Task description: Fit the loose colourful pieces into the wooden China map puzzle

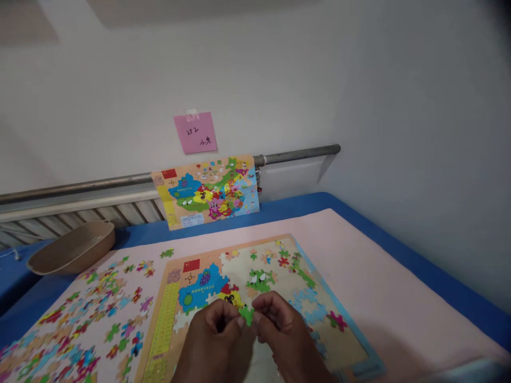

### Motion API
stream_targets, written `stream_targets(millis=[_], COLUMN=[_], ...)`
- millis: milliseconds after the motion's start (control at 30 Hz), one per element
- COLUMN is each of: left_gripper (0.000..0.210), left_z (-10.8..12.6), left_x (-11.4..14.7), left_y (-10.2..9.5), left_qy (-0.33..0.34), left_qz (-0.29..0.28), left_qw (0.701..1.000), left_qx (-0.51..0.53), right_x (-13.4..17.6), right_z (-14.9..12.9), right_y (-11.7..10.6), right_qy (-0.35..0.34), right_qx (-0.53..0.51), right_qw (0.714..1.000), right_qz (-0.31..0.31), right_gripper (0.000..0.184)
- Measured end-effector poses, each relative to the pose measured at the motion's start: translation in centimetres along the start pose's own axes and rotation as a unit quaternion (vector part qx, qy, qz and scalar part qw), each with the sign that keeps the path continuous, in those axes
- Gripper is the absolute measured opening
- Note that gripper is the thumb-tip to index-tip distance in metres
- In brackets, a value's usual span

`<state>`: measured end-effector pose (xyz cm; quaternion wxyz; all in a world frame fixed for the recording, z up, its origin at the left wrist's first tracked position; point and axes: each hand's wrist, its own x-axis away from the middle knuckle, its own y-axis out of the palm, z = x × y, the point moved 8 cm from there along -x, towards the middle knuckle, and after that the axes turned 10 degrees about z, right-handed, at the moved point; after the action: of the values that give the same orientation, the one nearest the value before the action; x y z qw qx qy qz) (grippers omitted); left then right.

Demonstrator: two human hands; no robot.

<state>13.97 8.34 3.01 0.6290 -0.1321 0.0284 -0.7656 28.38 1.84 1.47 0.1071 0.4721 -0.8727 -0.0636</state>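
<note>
Nearly closed, the left hand (pixel 215 335) and right hand (pixel 282 325) pinch a green puzzle piece (pixel 247 315) at lower centre over a partly filled board (pixel 235 266), a printed map (pixel 209 196) upright behind, apparently for easy viewing.

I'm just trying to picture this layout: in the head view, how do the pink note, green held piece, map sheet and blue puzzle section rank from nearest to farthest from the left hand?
From the left hand:
1. Green puzzle piece, at its fingertips.
2. Blue puzzle section, on the board just beyond.
3. Map sheet, upright behind the board.
4. Pink note, on the wall above.
</note>
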Motion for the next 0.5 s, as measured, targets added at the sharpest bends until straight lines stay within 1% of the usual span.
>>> stream_targets(millis=[100, 300, 400, 500], left_gripper=[0.029, 0.026, 0.026, 0.026], left_z=[-0.1, 0.9, 0.8, 0.1], left_x=[0.0, 0.1, 0.1, -0.1], left_y=[0.1, 0.2, 0.2, 0.2], left_qy=[-0.007, -0.021, -0.031, -0.050], left_qz=[-0.009, -0.025, -0.018, -0.007], left_qw=[1.000, 0.999, 0.999, 0.998], left_qx=[0.012, 0.011, 0.026, 0.046], right_x=[-0.1, 0.1, 0.2, 0.4], right_z=[-0.7, -1.0, -0.7, -0.7], right_y=[0.2, 0.4, 0.3, 0.4], right_qy=[0.001, 0.009, -0.008, -0.044], right_qx=[0.008, 0.015, 0.029, 0.058], right_qw=[1.000, 1.000, 0.999, 0.997], right_qz=[0.004, -0.003, -0.016, -0.032], right_gripper=[0.021, 0.023, 0.019, 0.014])
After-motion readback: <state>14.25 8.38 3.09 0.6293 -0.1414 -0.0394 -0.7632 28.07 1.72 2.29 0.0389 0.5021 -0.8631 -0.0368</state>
